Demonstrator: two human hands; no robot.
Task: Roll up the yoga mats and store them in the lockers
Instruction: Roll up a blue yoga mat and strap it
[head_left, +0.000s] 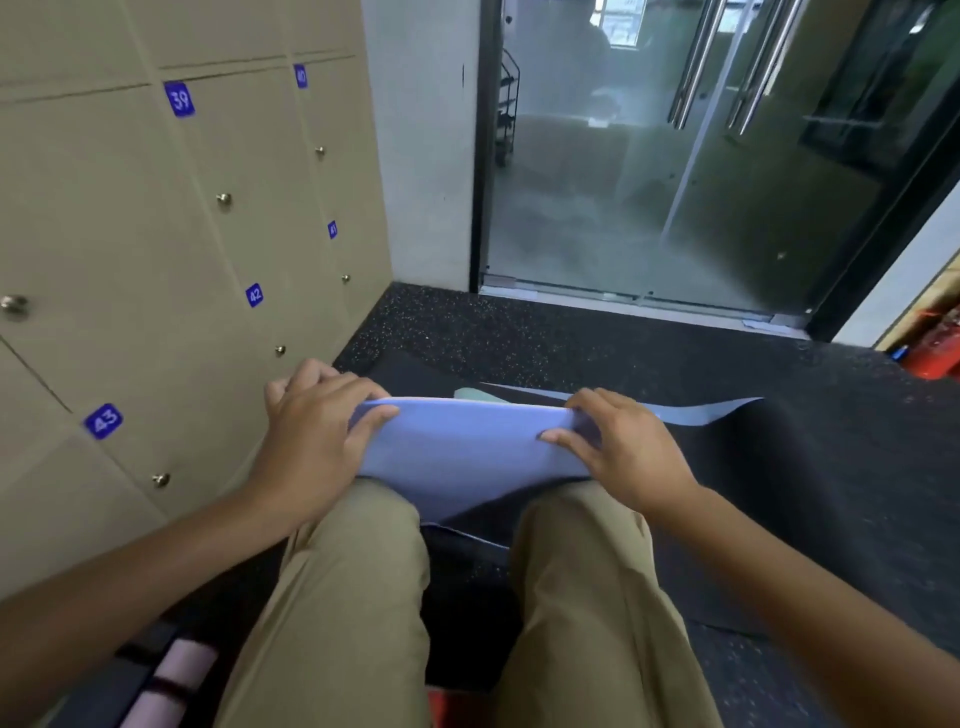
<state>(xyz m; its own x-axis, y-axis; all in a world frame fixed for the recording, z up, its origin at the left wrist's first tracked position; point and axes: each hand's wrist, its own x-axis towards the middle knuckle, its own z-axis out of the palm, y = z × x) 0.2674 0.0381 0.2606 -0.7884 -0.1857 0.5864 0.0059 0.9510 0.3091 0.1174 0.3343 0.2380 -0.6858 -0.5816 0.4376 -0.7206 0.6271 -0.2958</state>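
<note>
Both hands, left hand (317, 431) and right hand (618, 447), pinch the blue mat's (467, 447) folded edge mid-frame. Its near end hides behind the knees (363, 545). A pink roll (171, 680) is cut off lower left.

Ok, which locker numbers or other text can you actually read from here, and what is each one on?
"39" on a blue tag, upper locker door.
"42" on a blue tag, lower door.
"43" on a blue tag, the door nearest the left hand.
Likely "40" and "41": small, blurred, uncertain.
No text visible on the blue mat.
</note>
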